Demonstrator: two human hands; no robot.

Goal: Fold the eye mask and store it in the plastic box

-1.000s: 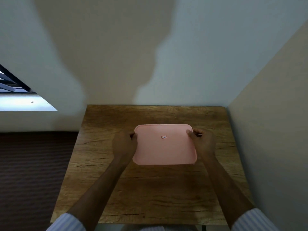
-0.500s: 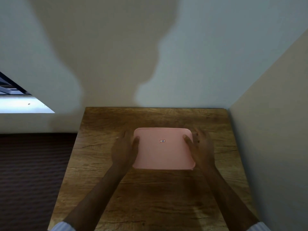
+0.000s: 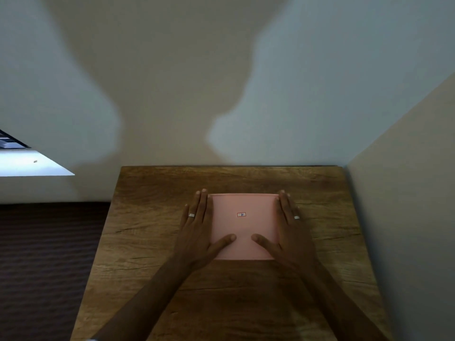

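Note:
A pink plastic box [image 3: 242, 225] with its lid on sits on the wooden table [image 3: 157, 244], a small sticker at the lid's middle. My left hand [image 3: 198, 232] lies flat along the lid's left edge, fingers straight, thumb resting on the lid. My right hand [image 3: 288, 232] lies flat along the right edge in the same way, thumb on the lid. Each hand wears a ring. The eye mask is not visible; the lid hides the inside of the box.
The table stands in a corner, with a white wall [image 3: 295, 107] behind it and a beige wall [image 3: 406, 193] close on the right. A dark floor [image 3: 44, 267] lies to the left, and a window sill [image 3: 29, 166] shows at far left.
Both hands went from gripping the lid's side edges with curled fingers to lying flat on its left and right edges. The lid now sits lower and level on the box.

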